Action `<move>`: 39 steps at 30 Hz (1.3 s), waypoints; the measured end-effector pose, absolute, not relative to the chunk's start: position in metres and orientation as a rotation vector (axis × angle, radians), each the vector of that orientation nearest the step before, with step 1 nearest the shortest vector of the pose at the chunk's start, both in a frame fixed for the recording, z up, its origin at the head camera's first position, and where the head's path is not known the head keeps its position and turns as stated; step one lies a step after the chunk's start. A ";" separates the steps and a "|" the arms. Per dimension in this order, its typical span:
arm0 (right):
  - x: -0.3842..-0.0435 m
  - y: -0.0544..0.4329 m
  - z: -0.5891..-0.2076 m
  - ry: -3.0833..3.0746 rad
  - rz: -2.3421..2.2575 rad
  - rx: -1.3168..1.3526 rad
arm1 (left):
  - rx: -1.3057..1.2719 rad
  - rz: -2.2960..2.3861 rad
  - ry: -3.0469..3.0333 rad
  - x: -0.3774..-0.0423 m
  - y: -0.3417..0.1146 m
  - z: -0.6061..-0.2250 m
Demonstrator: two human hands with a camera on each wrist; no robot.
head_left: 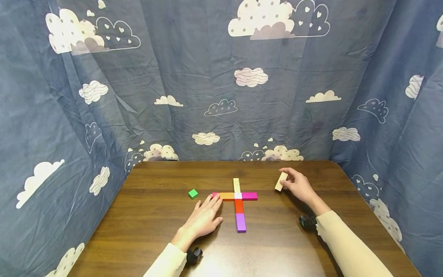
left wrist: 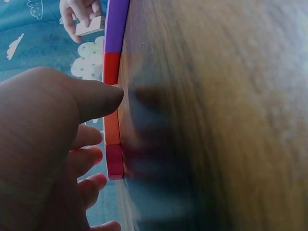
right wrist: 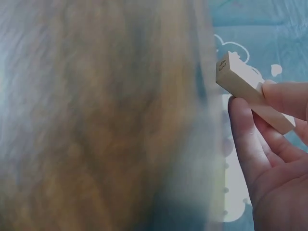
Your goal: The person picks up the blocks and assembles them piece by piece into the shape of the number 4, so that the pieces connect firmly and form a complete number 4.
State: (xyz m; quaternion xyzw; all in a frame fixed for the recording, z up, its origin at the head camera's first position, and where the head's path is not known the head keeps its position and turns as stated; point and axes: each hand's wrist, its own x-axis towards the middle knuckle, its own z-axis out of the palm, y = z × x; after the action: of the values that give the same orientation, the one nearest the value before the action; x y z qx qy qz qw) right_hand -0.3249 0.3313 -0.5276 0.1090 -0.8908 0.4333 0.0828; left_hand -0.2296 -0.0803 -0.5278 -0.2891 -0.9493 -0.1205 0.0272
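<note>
My right hand (head_left: pixel 302 189) pinches a pale wooden block (right wrist: pixel 252 94) between thumb and fingers, to the right of a cross of coloured blocks. A small dark mark shows on that block's end in the right wrist view. At the cross's left arm, my left hand (head_left: pixel 203 217) lies with fingers extended, fingertips over a pink block (left wrist: pixel 114 162). Beside the pink one is an orange block (head_left: pixel 227 196). The cross has a white block (head_left: pixel 238 196) in the middle, a cream block (head_left: pixel 237 185) above, a magenta block (head_left: pixel 250 196) at right, and red (head_left: pixel 239 206) and purple (head_left: pixel 241 223) blocks below.
A green block (head_left: pixel 193 194) lies by itself left of the cross. Everything rests on a brown wooden table (head_left: pixel 145 231), with a blue cloud-patterned curtain (head_left: pixel 194 69) behind and at both sides. Each wrist wears a small black camera.
</note>
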 end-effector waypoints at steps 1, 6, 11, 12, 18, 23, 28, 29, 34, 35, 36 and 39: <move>-0.325 0.330 -0.526 -2.654 1.295 0.331 | -0.892 -0.376 -2.930 -0.230 -0.080 -0.527; -0.326 0.320 -0.515 -2.613 1.320 0.350 | -0.889 -0.381 -2.920 -0.230 -0.081 -0.527; -0.329 0.309 -0.507 -2.564 1.404 0.375 | -0.880 -0.374 -2.926 -0.231 -0.081 -0.527; -0.330 0.307 -0.506 -2.558 1.412 0.377 | -0.880 -0.377 -2.930 -0.231 -0.081 -0.527; -0.333 0.291 -0.495 -2.556 1.422 0.385 | -0.887 -0.400 -2.938 -0.230 -0.081 -0.528; -0.337 0.276 -0.486 -2.540 1.435 0.415 | -0.880 -0.419 -2.943 -0.228 -0.082 -0.527; -0.341 0.261 -0.483 -2.513 1.517 0.434 | -0.879 -0.422 -2.942 -0.228 -0.081 -0.527; -0.341 0.257 -0.482 -2.516 1.522 0.431 | -0.879 -0.421 -2.942 -0.228 -0.081 -0.527; -0.344 0.243 -0.483 -2.519 1.535 0.446 | -0.876 -0.419 -2.944 -0.227 -0.081 -0.528; -0.345 0.241 -0.483 -2.523 1.533 0.445 | -0.874 -0.416 -2.946 -0.227 -0.081 -0.529; -0.346 0.238 -0.484 -2.523 1.538 0.450 | -0.872 -0.416 -2.947 -0.227 -0.081 -0.530; -0.347 0.229 -0.485 -2.530 1.553 0.436 | -0.864 -0.420 -2.946 -0.226 -0.081 -0.531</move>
State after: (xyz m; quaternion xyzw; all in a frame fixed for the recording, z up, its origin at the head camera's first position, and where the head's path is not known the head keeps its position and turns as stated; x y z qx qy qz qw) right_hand -0.3466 0.2285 -0.4846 0.1450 -0.8411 0.5163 0.0706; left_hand -0.2263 -0.0813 -0.5311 -0.2788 -0.9505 -0.1355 0.0215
